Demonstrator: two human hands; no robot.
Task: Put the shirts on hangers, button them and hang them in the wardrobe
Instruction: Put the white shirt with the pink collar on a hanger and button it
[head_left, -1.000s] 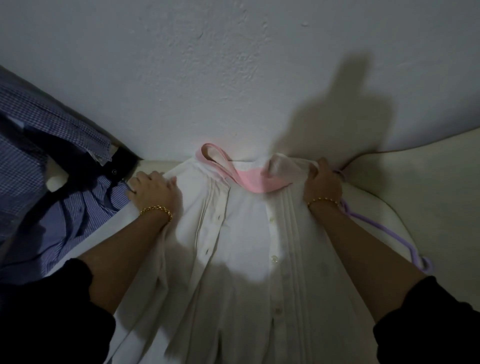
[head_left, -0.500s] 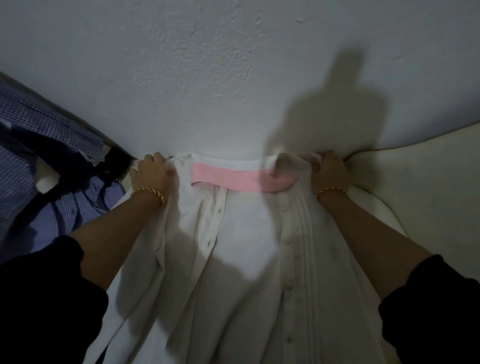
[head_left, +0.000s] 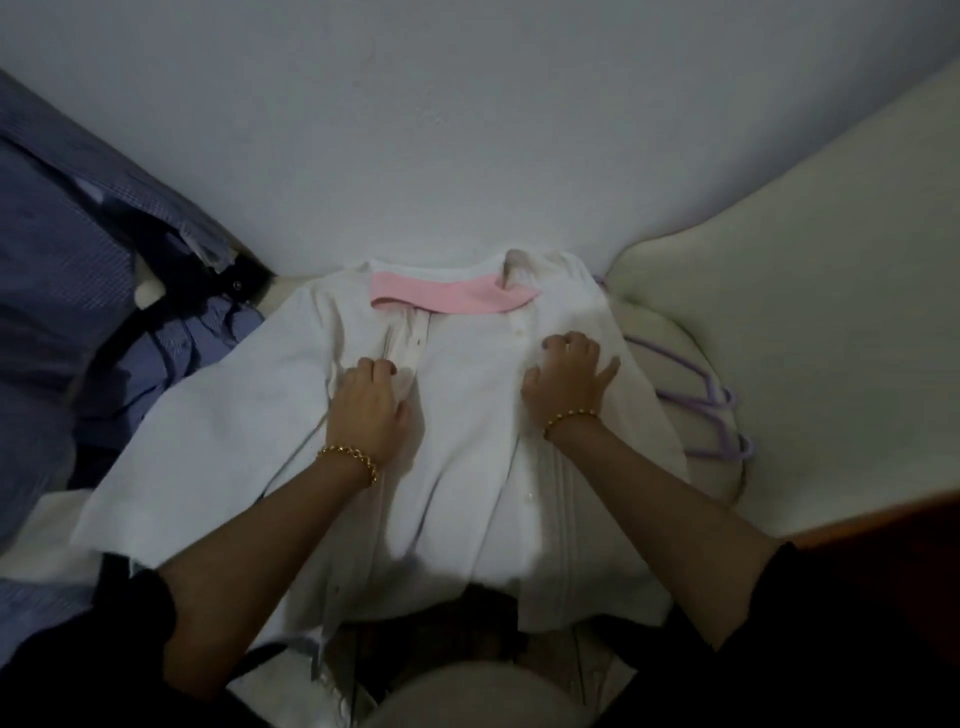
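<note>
Two hands, the left hand (head_left: 371, 410) and right hand (head_left: 569, 382), clutch the open white shirt (head_left: 467, 457) with curled fingers. Purple hangers (head_left: 693, 410) lie just beside it on the right, blue shirts (head_left: 62, 291) on the left.

Pretty dim in here, cool bluish light. Plain white wall (head_left: 467, 130) with a rough plaster texture across the whole top half. Cream padded surface (head_left: 810, 332) off to the right, butted against that wall, reddish-brown wooden edge (head_left: 878, 517) along its near side.
</note>
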